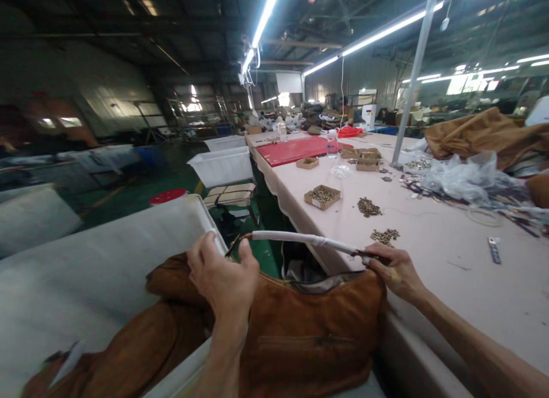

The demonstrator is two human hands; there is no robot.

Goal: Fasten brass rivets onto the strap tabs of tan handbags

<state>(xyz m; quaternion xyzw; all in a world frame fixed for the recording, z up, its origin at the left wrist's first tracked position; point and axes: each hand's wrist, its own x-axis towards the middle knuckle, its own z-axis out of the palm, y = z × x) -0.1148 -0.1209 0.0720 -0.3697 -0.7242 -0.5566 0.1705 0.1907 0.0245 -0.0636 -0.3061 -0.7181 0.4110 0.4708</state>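
A brown handbag (309,329) with a zipped front pocket hangs at the table's edge, its top opening showing a grey lining. Its strap (304,238), wrapped in white, stretches between my two hands above the opening. My left hand (225,281) is closed around the strap's left end, where a dark metal piece shows near the fingers. At the other end, my right hand (394,269) pinches the strap by its dark end piece, close to the bag's top right corner. The fingers partly hide both strap ends.
On my left stands a white bin (107,243) with more brown bags (132,341) in it. The pale table (437,289) on my right carries a box of metal fittings (322,196), loose fitting piles (369,207), a small blade-like tool (494,250) and plastic bags (480,178). A metal pole (414,78) rises there.
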